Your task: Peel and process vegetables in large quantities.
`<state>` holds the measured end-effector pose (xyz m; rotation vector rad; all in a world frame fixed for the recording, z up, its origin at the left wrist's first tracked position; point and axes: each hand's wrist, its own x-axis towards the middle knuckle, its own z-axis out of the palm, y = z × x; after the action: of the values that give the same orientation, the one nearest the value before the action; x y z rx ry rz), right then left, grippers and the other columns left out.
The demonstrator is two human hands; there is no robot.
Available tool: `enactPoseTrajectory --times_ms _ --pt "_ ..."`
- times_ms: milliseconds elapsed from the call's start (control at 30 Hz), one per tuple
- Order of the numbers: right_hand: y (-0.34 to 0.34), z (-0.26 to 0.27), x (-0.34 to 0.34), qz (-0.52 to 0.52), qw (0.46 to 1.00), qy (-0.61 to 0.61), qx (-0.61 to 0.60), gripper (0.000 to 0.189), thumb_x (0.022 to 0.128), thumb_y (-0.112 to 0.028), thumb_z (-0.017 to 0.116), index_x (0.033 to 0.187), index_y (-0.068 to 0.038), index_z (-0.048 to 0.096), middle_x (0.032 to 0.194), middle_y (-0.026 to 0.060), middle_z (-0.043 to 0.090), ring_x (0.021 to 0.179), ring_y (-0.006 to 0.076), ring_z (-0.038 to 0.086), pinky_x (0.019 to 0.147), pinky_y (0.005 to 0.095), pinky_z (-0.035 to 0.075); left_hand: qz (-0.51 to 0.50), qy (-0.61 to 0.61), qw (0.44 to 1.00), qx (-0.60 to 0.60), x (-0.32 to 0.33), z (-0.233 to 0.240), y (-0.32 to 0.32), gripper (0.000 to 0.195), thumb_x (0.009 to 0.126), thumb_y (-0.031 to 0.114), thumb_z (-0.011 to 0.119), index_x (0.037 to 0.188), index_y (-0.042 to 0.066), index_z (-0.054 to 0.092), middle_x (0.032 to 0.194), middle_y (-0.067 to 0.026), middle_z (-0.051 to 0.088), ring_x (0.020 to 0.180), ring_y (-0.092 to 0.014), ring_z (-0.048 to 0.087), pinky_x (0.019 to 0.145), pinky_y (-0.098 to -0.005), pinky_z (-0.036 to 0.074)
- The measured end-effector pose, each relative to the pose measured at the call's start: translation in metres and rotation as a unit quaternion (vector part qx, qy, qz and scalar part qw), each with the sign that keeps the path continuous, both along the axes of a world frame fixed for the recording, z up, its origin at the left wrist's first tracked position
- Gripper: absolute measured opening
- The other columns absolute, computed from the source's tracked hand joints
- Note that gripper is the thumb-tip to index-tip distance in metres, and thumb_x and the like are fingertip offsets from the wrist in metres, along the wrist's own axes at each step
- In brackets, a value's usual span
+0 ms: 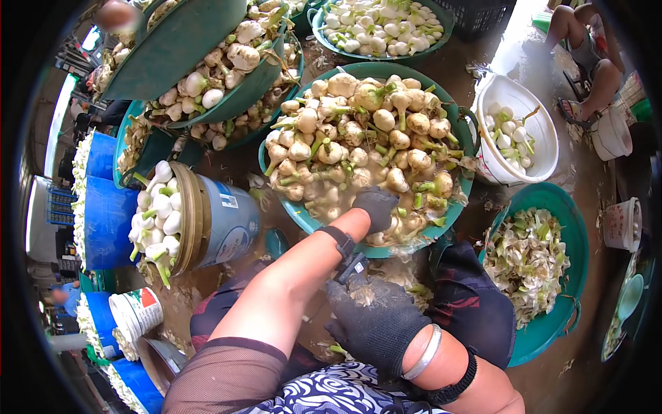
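Observation:
In front of me stands a large green basin (408,253), heaped with soil-stained garlic bulbs (357,132) partly in cloudy water. My left hand (376,207), in a dark glove, reaches over the near rim among the bulbs; its fingers are hidden, so any hold is unclear. A strap with a small black device (351,266) sits on that wrist. My right hand (375,313), also in a dark glove, is above my lap with its fingers curled. Bits of garlic skin (363,296) cling to it, and I cannot see whether it holds anything.
Left stands a bucket (227,217) of pale, clean bulbs (158,217). At right are a white bucket (543,134) with a few bulbs and a green tub (579,259) of peelings (530,264). Tilted basins (181,46) of garlic rise at upper left. Another person's leg (602,88) shows at upper right.

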<state>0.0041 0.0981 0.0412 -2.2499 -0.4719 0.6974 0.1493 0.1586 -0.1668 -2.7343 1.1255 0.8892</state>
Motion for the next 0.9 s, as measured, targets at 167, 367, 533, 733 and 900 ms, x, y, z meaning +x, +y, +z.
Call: enactPoseTrajectory --times_ms 167,367,533,733,900 --pt "0.0 0.0 0.001 -0.05 0.998 -0.018 -0.021 0.035 0.078 -0.026 0.061 0.103 -0.001 0.054 0.085 0.0216 0.061 0.076 0.0385 0.061 0.069 0.047 0.049 -0.018 -0.018 0.999 -0.041 -0.009 -0.029 0.014 0.044 0.079 0.03 0.056 0.123 0.025 0.055 0.118 -0.0068 0.06 0.112 -0.026 0.054 0.093 -0.0423 0.041" --pt "-0.004 0.001 0.004 -0.083 0.996 -0.023 0.027 0.04 0.079 -0.03 0.061 0.11 -0.005 0.055 0.087 0.02 0.061 0.08 0.0376 0.061 0.071 0.0452 0.049 0.214 0.035 0.934 -0.283 -0.008 -0.021 0.086 0.031 0.08 0.025 0.061 0.109 0.014 0.065 0.109 -0.0128 0.063 0.104 -0.029 0.058 0.089 -0.0363 0.045" --pt "-0.001 -0.016 0.015 -0.237 0.956 -0.147 0.088 0.062 0.073 -0.023 0.066 0.128 -0.002 0.044 0.11 0.0236 0.056 0.101 0.0389 0.055 0.086 0.0446 0.045 0.36 0.147 0.753 -0.531 -0.021 0.064 0.13 0.023 0.084 0.022 0.064 0.096 0.003 0.063 0.086 -0.0053 0.062 0.076 -0.016 0.06 0.068 -0.0287 0.049" --pt "0.023 -0.036 0.03 -0.308 0.887 -0.024 0.343 0.057 0.073 -0.012 0.068 0.125 0.0 0.046 0.107 0.0136 0.06 0.1 0.0249 0.059 0.087 0.0316 0.047 0.488 0.446 0.437 -0.609 -0.089 0.165 0.142 0.022 0.088 0.02 0.058 0.103 0.003 0.058 0.089 -0.0053 0.062 0.078 -0.016 0.061 0.069 -0.0304 0.051" --pt "0.035 -0.031 0.024 -0.332 0.732 0.253 0.538 0.043 0.084 -0.013 0.064 0.119 0.006 0.047 0.103 0.0093 0.059 0.087 0.0117 0.058 0.076 0.0247 0.049 0.42 0.342 0.559 -0.628 -0.1 0.178 0.154 0.021 0.09 0.015 0.056 0.107 0.003 0.057 0.091 -0.0055 0.062 0.079 -0.016 0.062 0.068 -0.0294 0.051"
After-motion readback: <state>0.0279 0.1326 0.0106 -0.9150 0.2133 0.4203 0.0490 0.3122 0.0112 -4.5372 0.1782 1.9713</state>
